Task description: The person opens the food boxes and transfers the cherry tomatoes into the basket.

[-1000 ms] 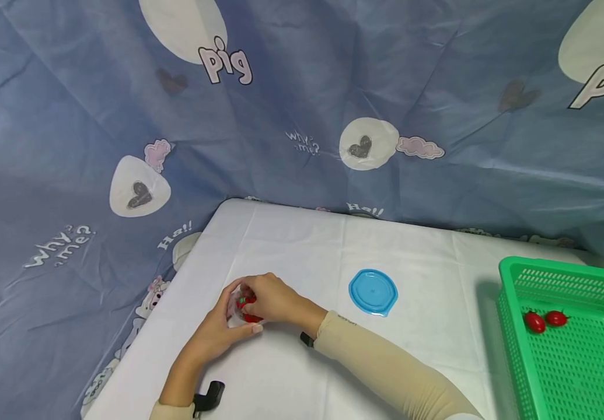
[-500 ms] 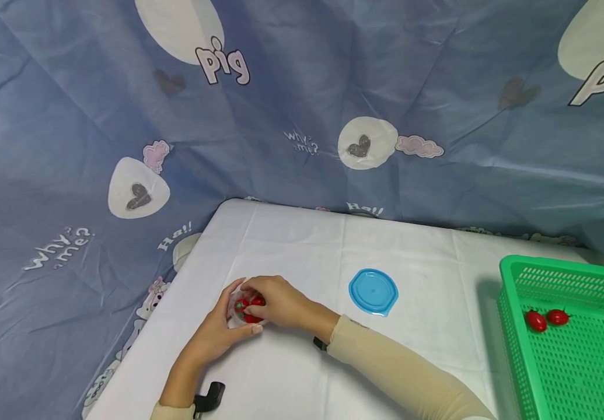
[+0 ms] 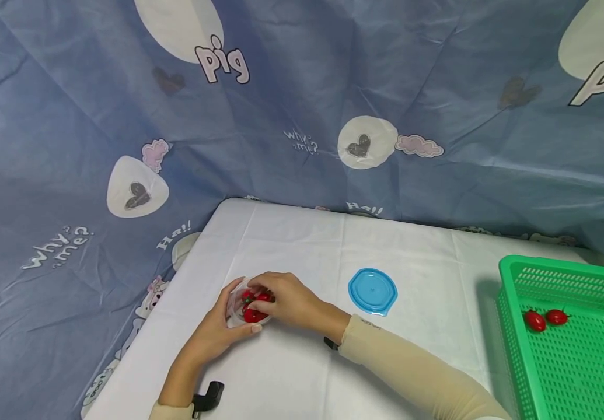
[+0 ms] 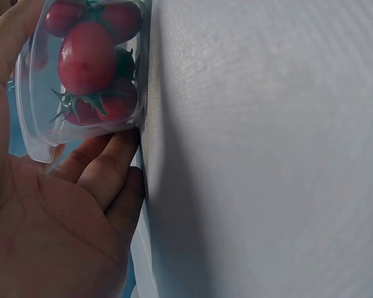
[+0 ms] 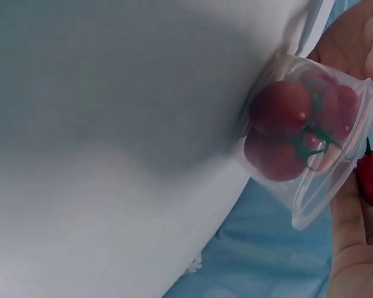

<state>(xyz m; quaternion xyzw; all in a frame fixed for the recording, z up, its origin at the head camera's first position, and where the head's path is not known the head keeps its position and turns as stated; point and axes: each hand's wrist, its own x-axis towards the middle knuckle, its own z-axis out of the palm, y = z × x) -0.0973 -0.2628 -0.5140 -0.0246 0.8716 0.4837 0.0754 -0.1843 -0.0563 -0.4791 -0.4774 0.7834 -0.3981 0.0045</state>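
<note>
A small clear plastic container (image 3: 234, 310) with several red cherry tomatoes (image 4: 87, 59) in it stands on the white-covered table, left of the middle in the head view. My left hand (image 3: 216, 333) holds it from the left, thumb at the near side and fingers round the far side. Green stems show on the tomatoes through the container's wall. Above the container's right side, my right hand (image 3: 291, 300) pinches one cherry tomato (image 5: 372, 178) between thumb and fingers. In the right wrist view that tomato is outside the rim, partly cut off by the frame edge.
A blue lid (image 3: 372, 290) lies on the table right of the hands. A green plastic basket (image 3: 512, 344) stands at the far right, with two red cherry tomatoes (image 3: 535, 321) inside. A blue printed cloth (image 3: 291, 105) hangs behind the table.
My right hand has moved a little right and out of the container, with a cherry tomato in its fingers. More of the tomatoes inside show. The left hand and container stay nearly still.
</note>
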